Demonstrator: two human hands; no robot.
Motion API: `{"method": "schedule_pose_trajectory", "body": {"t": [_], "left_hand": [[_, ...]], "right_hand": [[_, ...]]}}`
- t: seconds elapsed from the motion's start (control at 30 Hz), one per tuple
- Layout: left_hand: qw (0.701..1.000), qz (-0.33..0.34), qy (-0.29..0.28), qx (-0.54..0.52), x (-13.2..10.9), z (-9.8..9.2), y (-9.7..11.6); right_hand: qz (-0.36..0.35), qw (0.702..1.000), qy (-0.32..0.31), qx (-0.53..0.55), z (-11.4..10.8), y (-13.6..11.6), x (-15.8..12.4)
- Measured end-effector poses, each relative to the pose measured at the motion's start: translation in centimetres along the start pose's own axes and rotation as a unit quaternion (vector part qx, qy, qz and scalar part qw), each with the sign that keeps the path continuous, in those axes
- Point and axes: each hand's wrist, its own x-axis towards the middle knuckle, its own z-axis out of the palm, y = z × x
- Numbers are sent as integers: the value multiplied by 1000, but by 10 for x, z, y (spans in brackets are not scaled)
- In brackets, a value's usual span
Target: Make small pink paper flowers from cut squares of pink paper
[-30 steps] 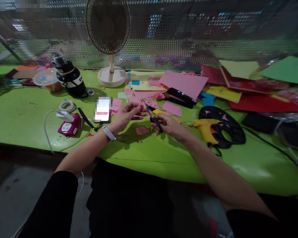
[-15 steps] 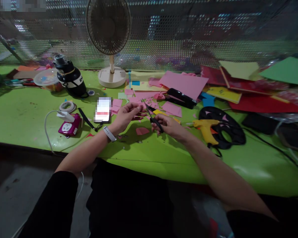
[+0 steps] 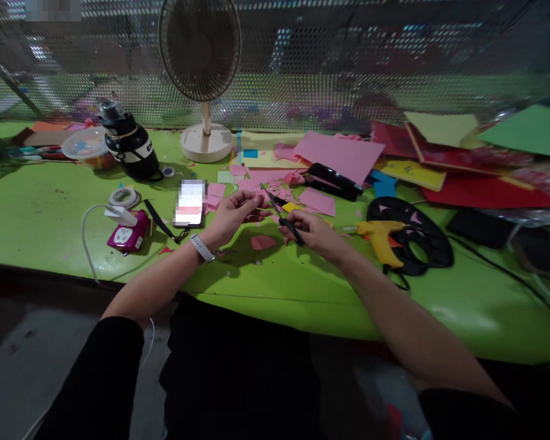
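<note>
Snipping pink scrap [image 3: 255, 215] with scissors [image 3: 288, 230]

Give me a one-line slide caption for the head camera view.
Right hand holds black scissors beside the left hand over a paper-strewn green table.

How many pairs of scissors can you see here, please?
1: the scissors, held in the right hand above the green table; others may be hidden under the paper sheets.

Both forearms converge toward 12 o'clock. The left hand [image 3: 231, 212], fingertips pinched, sits at 10 o'clock of the right hand [image 3: 314, 232], fingers curled closed.
</note>
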Motion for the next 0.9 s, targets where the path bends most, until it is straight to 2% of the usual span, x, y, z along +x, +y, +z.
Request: {"method": "schedule_pose_trajectory", "body": {"t": [0.33,0.9], "left_hand": [[1000,-6,-5,-11,0,-2,1],[999,-21,10,-25,0,-1,4]], "right_hand": [[-26,999,19,-17,-1,6,2],[-30,999,22,-33,-1,7,0]]}}
